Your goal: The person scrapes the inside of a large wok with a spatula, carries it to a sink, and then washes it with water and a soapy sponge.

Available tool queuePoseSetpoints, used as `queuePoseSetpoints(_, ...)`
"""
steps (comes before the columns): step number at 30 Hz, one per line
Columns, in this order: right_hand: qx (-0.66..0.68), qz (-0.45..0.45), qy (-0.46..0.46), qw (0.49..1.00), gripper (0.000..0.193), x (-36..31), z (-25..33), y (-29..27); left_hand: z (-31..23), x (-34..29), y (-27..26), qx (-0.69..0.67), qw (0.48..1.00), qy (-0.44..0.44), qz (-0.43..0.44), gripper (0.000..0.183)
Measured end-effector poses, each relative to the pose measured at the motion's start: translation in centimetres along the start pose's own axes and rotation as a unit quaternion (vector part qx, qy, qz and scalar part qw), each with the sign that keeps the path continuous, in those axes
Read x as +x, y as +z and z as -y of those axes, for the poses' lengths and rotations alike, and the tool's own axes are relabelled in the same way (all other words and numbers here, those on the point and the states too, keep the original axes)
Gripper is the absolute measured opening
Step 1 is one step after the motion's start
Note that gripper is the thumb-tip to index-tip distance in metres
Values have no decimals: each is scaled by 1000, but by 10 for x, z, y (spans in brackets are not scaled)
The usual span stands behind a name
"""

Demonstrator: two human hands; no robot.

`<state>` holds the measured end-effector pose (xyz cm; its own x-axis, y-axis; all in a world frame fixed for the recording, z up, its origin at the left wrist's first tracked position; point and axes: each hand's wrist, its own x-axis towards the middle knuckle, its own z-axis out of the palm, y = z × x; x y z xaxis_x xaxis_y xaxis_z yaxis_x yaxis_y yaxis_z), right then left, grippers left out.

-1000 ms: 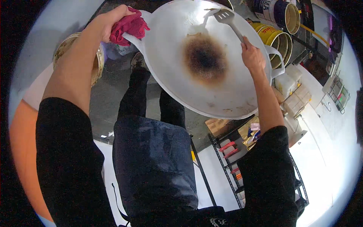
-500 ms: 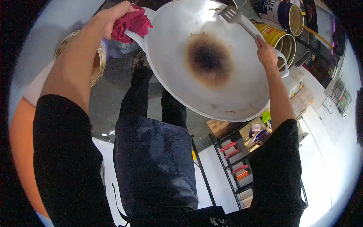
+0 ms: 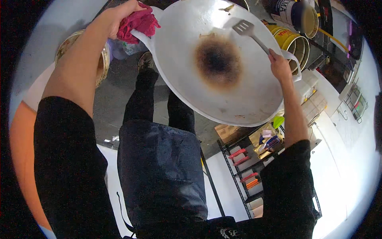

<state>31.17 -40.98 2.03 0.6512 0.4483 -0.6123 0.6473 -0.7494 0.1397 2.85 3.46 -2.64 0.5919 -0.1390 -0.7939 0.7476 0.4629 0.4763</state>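
A large pale wok (image 3: 238, 91) with a dark burnt patch (image 3: 218, 61) in its middle is tilted in front of me. My left hand (image 3: 119, 16) grips the wok's near handle through a red cloth (image 3: 137, 24). My right hand (image 3: 279, 65) holds the handle of a slotted metal spatula (image 3: 244, 28), whose blade rests on the wok's inner surface above the burnt patch. My dark apron and legs show below the wok.
Yellow tin cans (image 3: 292, 40) and a darker can (image 3: 296, 14) stand at the upper right. A round bowl (image 3: 101, 59) sits behind my left arm. A low shelf (image 3: 248, 167) with packets and red items stands at lower right. Grey floor lies beneath.
The spatula has moved across the wok toward the middle top, with my right hand following. The wok has shifted slightly right and tilted more toward me.
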Motion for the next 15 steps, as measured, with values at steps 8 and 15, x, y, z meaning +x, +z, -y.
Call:
queuePoseSetpoints(8,117,-37,-43,991,36,7,63,3,-10,30,-7,-37,984,-172,-35,37)
queuePoseSetpoints(15,146,156,-42,976,36,-119,109,-41,-9,24,-14,-59,980,-185,-29,36)
